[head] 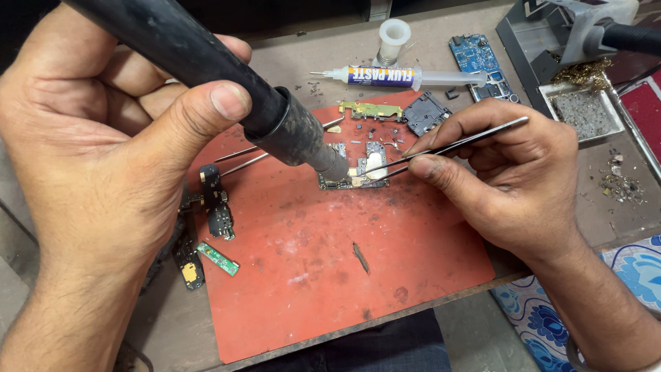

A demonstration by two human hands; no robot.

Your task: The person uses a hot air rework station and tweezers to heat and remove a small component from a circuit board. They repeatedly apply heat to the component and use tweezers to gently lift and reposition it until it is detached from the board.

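left hand [103, 158] fingers grip a matte black nozzle [227, 76]; right hand [509, 179] fingers pinch slim steel tweezers [447, 146].

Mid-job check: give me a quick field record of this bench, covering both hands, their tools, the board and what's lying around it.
left hand: grips black hot-air handle, nozzle angled down at the board
right hand: pinches tweezers, tips on the board
circuit board: lies flat on red mat
behind mat: flux syringe, white spool, blue board
left edge of mat: small black flex parts, green strip
far right: tray of grey residue
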